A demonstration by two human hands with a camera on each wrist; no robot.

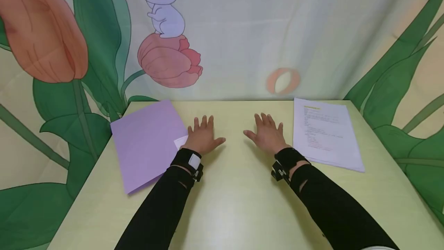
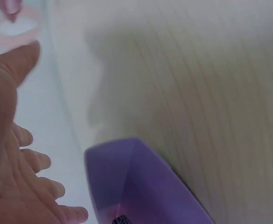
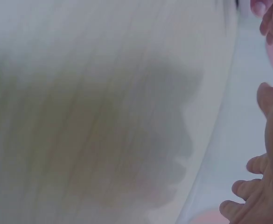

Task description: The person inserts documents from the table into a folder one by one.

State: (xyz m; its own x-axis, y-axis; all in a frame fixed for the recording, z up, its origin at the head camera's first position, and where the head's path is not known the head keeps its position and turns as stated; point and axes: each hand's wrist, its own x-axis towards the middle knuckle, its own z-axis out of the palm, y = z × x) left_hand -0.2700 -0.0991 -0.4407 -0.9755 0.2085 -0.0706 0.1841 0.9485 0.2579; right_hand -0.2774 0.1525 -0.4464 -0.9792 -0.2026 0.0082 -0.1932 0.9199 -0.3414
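Observation:
A purple folder (image 1: 149, 146) lies at the left of the table, with a small white label near its right edge. My left hand (image 1: 201, 138) hovers by that edge, fingers spread and holding nothing. In the left wrist view the folder (image 2: 141, 186) shows its purple cover below the palm. To the right lies a stack of printed paper sheets (image 1: 326, 134), the top one with lines of text and a yellow highlighted heading. Just left of the sheets my right hand (image 1: 267, 134) is held above the table, its fingers spread and nothing in them.
The pale yellow table (image 1: 236, 203) reaches back to a light curtain (image 1: 243, 30) printed with tulips, leaves and a white rabbit. Both wrists carry black straps with small cameras. Shadows of the hands fall on the tabletop.

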